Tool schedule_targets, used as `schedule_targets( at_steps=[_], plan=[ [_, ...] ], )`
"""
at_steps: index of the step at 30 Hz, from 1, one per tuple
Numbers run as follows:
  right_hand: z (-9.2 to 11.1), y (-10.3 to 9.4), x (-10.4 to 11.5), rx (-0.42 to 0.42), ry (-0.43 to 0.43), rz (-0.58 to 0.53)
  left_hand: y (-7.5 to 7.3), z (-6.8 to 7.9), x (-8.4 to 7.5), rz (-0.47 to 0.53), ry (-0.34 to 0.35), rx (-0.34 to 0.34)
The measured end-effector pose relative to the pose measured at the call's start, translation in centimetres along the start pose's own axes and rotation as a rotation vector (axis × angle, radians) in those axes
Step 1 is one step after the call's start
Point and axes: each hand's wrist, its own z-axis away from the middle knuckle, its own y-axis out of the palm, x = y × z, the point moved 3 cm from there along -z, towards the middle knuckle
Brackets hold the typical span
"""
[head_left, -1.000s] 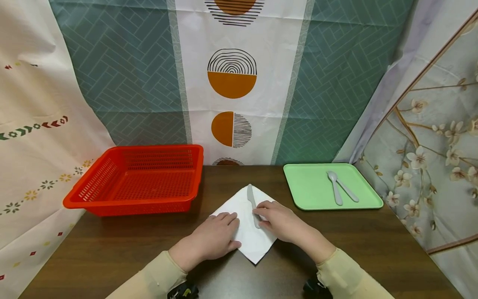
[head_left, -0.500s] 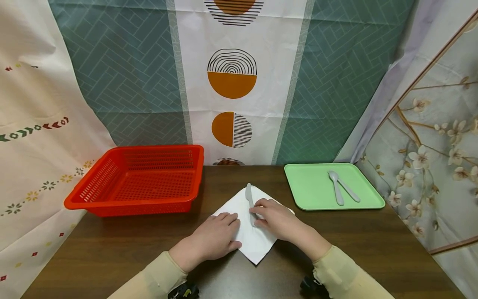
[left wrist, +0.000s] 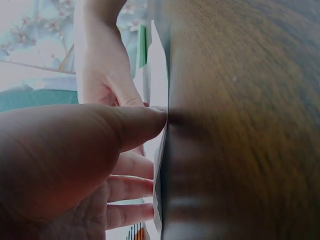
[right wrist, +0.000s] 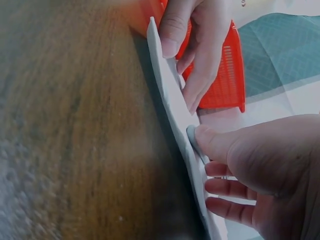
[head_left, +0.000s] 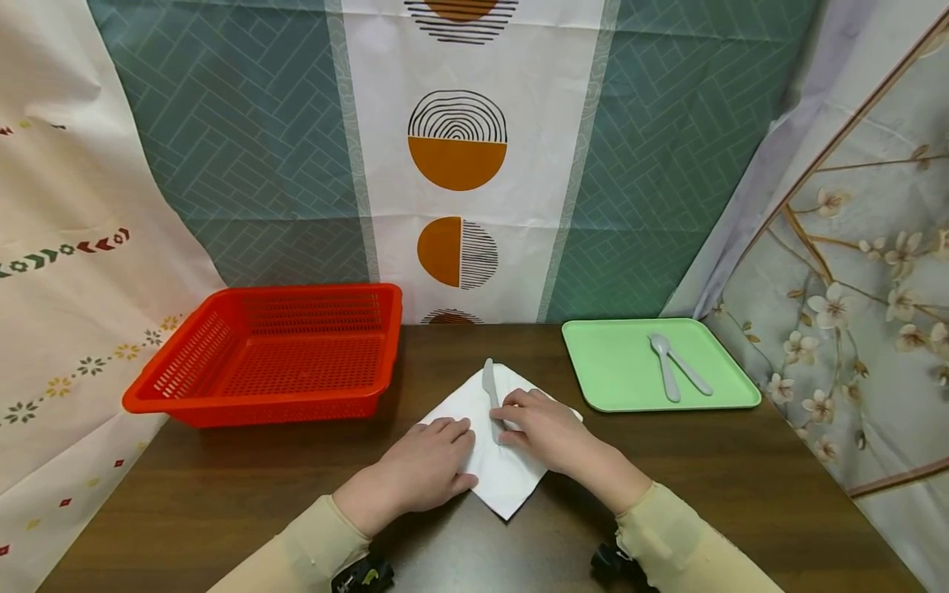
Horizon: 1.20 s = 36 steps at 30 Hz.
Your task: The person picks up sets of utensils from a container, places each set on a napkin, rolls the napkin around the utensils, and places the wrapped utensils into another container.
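A folded white napkin [head_left: 507, 487] lies on the brown table, one corner toward the near edge. On it is a grey plastic knife [head_left: 489, 380], blade pointing away and a little past the napkin's far edge. My right hand [head_left: 547, 430] pinches the knife's handle between thumb and fingers, just over the napkin; the right wrist view shows the handle's rounded end [right wrist: 192, 135] under the thumb. My left hand [head_left: 424, 463] rests on the napkin's left side, fingers extended, thumb [left wrist: 142, 122] at its near left edge.
A red perforated basket [head_left: 259, 408] stands at the back left. At the back right is a light green tray [head_left: 604, 362] bearing a grey spoon [head_left: 667, 375] and another grey utensil [head_left: 693, 375] beside it. Patterned cloths [head_left: 460, 66] hang behind and at both sides.
My right hand has shifted the knife slightly left across the napkin, turning it a little straighter. The left hand and the napkin hold their place.
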Motion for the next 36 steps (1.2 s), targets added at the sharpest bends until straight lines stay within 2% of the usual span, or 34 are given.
schedule_targets(
  at_steps=[11,19,28,36],
  plan=[
    [-0.09,0.31,0.09,-0.042,-0.014,0.044,0.02,-0.02,0.08,0.002,-0.002,-0.001],
    [-0.04,0.39,0.15,-0.055,-0.015,0.035,0.02,0.01,0.04,0.01,-0.004,0.01],
    [0.01,0.7,0.1,-0.026,0.008,0.037,0.06,0.08,-0.11,-0.006,0.006,0.0],
    [-0.03,0.64,0.21,-0.043,-0.004,0.043,0.06,0.14,-0.06,-0.005,0.003,-0.006]
  ],
)
